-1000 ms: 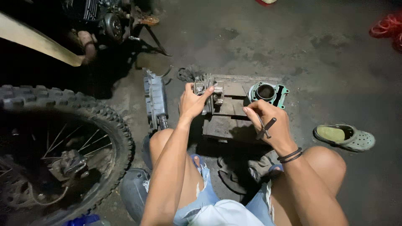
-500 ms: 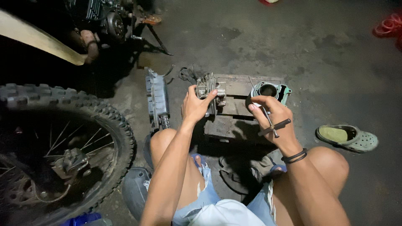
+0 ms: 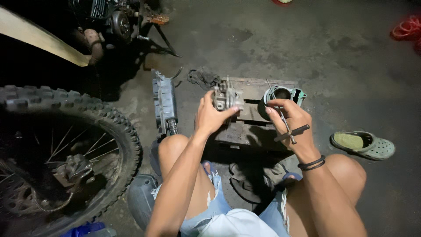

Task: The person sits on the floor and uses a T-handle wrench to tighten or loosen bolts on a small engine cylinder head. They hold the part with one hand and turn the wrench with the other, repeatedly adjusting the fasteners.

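Looking down from the head camera, the left hand holds a small grey metal engine part, probably a carburettor, lifted just above the near left corner of a low wooden block on the concrete floor. The fingers curl around the part's near side with the thumb pressed against its right flank, so the hand is closed on it, not spread. The part sits upright, its long axis roughly vertical, its top pointing away from the person.

The right hand is just to the right, near but not touching the part. It pinches a T-shaped metal tool: the thin shaft runs up and away towards the far edge of the block, and the dark crossbar lies below the knuckles. The fingers are folded tight around the tool. Its tip points past the part's right side, so the part lies to the left of the shaft, and the left hand is the one already on it.

Behind the right hand a round greenish cylinder stands on the block. A knobby motorcycle wheel fills the left side, a grey ribbed casing lies between wheel and block, and a green clog rests at the right.
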